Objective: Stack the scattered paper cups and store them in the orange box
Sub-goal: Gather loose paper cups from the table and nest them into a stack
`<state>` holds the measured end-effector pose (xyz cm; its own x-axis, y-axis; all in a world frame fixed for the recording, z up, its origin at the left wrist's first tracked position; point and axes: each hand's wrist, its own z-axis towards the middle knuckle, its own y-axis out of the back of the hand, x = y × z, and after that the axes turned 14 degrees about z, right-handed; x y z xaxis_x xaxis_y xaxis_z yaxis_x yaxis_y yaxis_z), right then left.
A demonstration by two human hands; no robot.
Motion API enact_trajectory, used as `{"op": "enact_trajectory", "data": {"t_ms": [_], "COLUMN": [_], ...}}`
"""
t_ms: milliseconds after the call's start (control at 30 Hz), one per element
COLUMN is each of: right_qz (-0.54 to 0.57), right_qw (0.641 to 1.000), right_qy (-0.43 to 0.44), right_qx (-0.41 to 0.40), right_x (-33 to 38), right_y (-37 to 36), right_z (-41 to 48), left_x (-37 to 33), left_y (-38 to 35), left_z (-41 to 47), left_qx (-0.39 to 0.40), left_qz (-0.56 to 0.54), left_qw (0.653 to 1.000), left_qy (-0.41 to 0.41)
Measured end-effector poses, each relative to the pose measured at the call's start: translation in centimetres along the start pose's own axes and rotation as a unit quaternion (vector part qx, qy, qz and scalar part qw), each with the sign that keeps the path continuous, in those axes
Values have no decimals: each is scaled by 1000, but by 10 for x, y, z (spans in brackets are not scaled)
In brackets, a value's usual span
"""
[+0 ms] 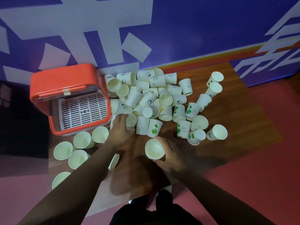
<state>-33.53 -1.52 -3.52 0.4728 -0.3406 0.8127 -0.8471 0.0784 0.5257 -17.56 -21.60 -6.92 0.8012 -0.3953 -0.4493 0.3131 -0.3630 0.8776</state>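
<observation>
Paper cups [155, 101] lie heaped on the wooden table [235, 127] beside the open orange box [68, 82]; I can read "HELLO" on one. My right hand [170, 156] clasps an upright cup [154, 149], while my left hand [121, 127] closes on another cup [131, 120] at the heap's edge.

White paper cups [165, 98], some showing green leaf prints or dark logos, are lying beside the orange box [65, 82], whose white slatted tray [82, 109] is showing inside; behind the box, a purple wall [194, 30] is bearing pale shapes.
</observation>
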Motion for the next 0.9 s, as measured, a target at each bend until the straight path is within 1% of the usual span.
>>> {"op": "enact_trajectory", "data": {"t_ms": [100, 200, 267, 367, 433, 500, 567, 600, 667, 700, 733, 833, 900], "right_qz": [3, 3, 0, -15, -45, -28, 29, 44, 20, -7, -35, -139, -195], "right_qw": [1000, 999, 999, 998, 995, 995, 997, 996, 990, 984, 978, 963, 950], "right_qy": [-18, -27, -34, -27, -33, -46, -68, -72, -80, -92, -106, -145, -176], "right_qx": [23, 17, 22, 49, 78, 79, 33, -15, -117, -155, -177, -181, -172], "right_x": [-7, -11, -13, -10, -5, -7, -20, -30, -52, -60, -68, -83, -94], "right_y": [-2, -4, -4, 9, 27, 44, 56, 61, 72, 79, 85, 97, 97], "right_z": [-1, 1, 3, 4, 1, -1, 0, 1, 6, 10, 14, 25, 29], "left_x": [-1, 0, 2, 7, 8, 8, 6, 5, 1, -2, -6, -25, -41], "left_y": [-7, -15, -19, -23, -22, -18, -9, -3, 10, 18, 26, 51, 64], "left_z": [16, 28, 33, 35, 34, 32, 27, 24, 14, 9, 3, -15, -29], "left_qx": [34, 60, 52, 18, 22, 28, 23, 12, -24, -41, -54, -63, -33], "left_qz": [21, 41, 70, 123, 140, 140, 113, 93, 46, 15, -20, -125, -161], "left_qw": [999, 997, 996, 991, 988, 988, 991, 994, 997, 998, 998, 990, 984], "left_qy": [-2, -3, -19, -46, -53, -64, -62, -58, -49, -40, -30, -25, -63]}}
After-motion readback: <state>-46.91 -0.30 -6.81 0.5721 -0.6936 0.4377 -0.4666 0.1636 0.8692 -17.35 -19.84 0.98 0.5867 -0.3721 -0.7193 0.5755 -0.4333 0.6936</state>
